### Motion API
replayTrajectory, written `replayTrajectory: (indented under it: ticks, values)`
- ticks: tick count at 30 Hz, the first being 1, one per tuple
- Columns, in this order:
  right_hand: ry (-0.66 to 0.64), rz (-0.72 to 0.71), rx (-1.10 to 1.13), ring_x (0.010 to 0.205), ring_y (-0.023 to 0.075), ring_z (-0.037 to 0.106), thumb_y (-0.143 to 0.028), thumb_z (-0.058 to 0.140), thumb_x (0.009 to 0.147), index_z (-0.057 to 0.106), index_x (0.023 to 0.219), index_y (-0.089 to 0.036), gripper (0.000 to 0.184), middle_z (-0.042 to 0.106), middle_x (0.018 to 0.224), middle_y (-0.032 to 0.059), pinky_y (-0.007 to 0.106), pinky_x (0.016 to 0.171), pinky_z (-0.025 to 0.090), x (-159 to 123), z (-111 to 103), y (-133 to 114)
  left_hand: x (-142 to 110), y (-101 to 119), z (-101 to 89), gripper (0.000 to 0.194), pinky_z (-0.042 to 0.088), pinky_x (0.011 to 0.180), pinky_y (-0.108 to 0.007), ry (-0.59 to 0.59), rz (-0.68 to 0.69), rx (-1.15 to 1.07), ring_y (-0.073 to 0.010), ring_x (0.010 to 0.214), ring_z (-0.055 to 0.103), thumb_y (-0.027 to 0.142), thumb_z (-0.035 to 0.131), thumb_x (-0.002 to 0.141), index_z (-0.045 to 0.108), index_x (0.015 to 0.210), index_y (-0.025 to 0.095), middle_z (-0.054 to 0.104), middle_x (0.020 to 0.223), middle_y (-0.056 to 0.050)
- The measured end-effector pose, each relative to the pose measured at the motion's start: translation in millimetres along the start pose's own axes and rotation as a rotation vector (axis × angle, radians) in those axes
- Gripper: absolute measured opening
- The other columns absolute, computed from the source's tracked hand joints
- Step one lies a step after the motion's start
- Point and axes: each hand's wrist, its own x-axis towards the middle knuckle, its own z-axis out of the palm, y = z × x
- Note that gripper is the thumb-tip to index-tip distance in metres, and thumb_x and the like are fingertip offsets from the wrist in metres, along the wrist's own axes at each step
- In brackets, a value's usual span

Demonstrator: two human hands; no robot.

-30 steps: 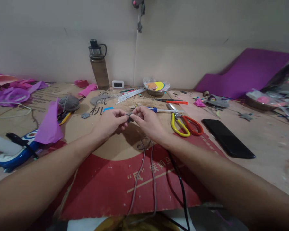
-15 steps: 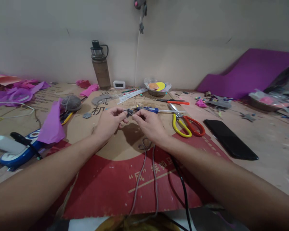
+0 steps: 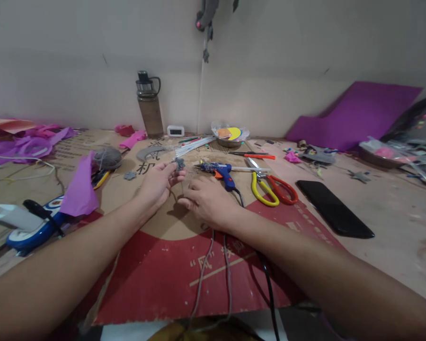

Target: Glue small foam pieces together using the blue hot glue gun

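Nearest the camera, two grey cords (image 3: 213,265) and a black cable (image 3: 268,284) run up the red-printed cardboard sheet (image 3: 156,284) toward the hands. Taking the blue hot glue gun (image 3: 223,171) as the landmark: the right hand (image 3: 208,201) lies just on the near side of it and slightly left, palm down on the cardboard, fingers loosely curled and gripping nothing that can be seen. The left hand (image 3: 159,182) is left of the gun, lifted a little, with thumb and fingertips pinched on a small grey felt piece (image 3: 179,164). That piece sits at the fingertips, level with the gun's nozzle and apart from it; the nozzle points left toward it, so the gun's long axis runs roughly left to right across the sheet, handle end toward the right hand. The right hand is the nearer one to the gun.

Right of the gun lie yellow-and-red scissors (image 3: 273,189), and further right a black phone (image 3: 333,213). Left of it, a grey yarn ball (image 3: 107,158) and purple paper (image 3: 80,189). Beyond the gun stand a metal bowl (image 3: 230,135), a small white clock (image 3: 175,130) and a water bottle (image 3: 149,106) by the wall.
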Motion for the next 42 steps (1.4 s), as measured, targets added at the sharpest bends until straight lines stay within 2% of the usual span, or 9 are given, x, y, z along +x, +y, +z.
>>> replayTrajectory:
  ticks: [5,8,13,19,22,28,32,37,42]
  values:
    - [0.174,0.397,0.168,0.080,0.0179,0.057,-0.037,0.039,0.098,0.061,0.089,-0.017,0.031,0.066,0.088,0.0072,0.030,0.071,0.040,-1.7,-23.4,28.2,-0.2,-2.5,-2.3,0.013,0.053,0.055,-0.018,-0.012,0.024,0.015,-0.0086,0.054,0.062,0.007,0.058,0.082,0.059,0.069,0.011,0.065,0.063,-0.004]
    - [0.066,0.641,0.069,0.079,0.0226,0.060,-0.046,0.046,0.092,0.058,0.092,-0.017,0.032,0.066,0.092,0.0118,0.033,0.068,0.041,-10.8,-24.2,49.7,-2.2,-5.6,-2.4,0.012,0.053,0.057,-0.019,-0.032,0.042,0.042,-0.0096,0.055,0.063,0.010,0.060,0.082,0.060,0.070,0.011,0.066,0.063,-0.005]
    - [-0.034,0.766,0.064,0.080,0.0254,0.063,-0.047,0.057,0.081,0.052,0.108,-0.014,0.043,0.066,0.095,0.0148,0.032,0.064,0.043,-23.7,-1.2,72.8,-7.8,-4.5,0.5,0.009,0.051,0.055,-0.020,-0.051,0.031,0.124,-0.0108,0.057,0.065,0.013,0.062,0.081,0.060,0.073,0.012,0.064,0.063,-0.003]
    - [-0.040,0.990,0.502,0.048,0.0129,0.045,-0.030,0.053,0.074,0.055,0.068,-0.019,0.013,0.049,0.055,-0.0007,0.026,0.045,0.030,-15.5,-2.8,88.5,-10.8,-2.3,0.8,0.010,0.050,0.054,-0.019,-0.086,0.010,0.202,-0.0093,0.054,0.063,0.017,0.063,0.082,0.059,0.074,0.012,0.067,0.065,-0.005]
    - [-0.005,1.011,0.551,0.050,0.0124,0.044,-0.030,0.054,0.074,0.058,0.072,-0.019,0.012,0.050,0.056,-0.0019,0.025,0.048,0.031,-14.2,-7.9,85.5,-8.6,-4.2,-0.7,0.010,0.047,0.050,-0.017,-0.081,-0.022,0.239,-0.0087,0.050,0.062,0.017,0.061,0.083,0.059,0.076,0.012,0.068,0.065,-0.007]
    - [-0.061,0.812,0.397,0.062,0.0150,0.054,-0.043,0.052,0.086,0.062,0.075,-0.018,0.030,0.062,0.068,0.0039,0.026,0.056,0.036,-21.5,-18.9,81.1,-3.8,-7.9,-2.1,0.010,0.042,0.043,-0.015,-0.086,-0.038,0.272,-0.0074,0.045,0.059,0.020,0.062,0.082,0.060,0.078,0.011,0.069,0.064,-0.006]
    - [0.053,0.774,0.276,0.064,0.0155,0.054,-0.043,0.050,0.089,0.064,0.078,-0.018,0.030,0.064,0.071,0.0036,0.028,0.058,0.035,-53.7,-53.0,92.1,-2.5,-8.1,-0.1,0.010,0.040,0.042,-0.014,-0.087,-0.020,0.268,-0.0076,0.044,0.059,0.019,0.062,0.081,0.059,0.075,0.012,0.068,0.063,-0.006]
    - [-0.110,1.012,0.079,0.068,0.0179,0.057,-0.048,0.051,0.088,0.064,0.081,-0.021,0.031,0.066,0.074,0.0047,0.029,0.059,0.035,-123.6,-105.2,84.5,-4.9,-4.7,4.9,0.008,0.047,0.050,-0.015,-0.068,-0.011,0.285,-0.0067,0.047,0.060,0.012,0.060,0.084,0.060,0.075,0.011,0.068,0.062,-0.004]
    - [-0.256,1.138,-0.089,0.078,0.0226,0.063,-0.051,0.051,0.088,0.059,0.099,-0.017,0.036,0.069,0.091,0.0115,0.029,0.062,0.038,-186.3,-101.1,77.3,-6.9,-3.3,7.7,0.009,0.044,0.047,-0.016,-0.052,-0.017,0.315,-0.0068,0.048,0.059,0.011,0.058,0.086,0.060,0.078,0.011,0.068,0.063,-0.003]
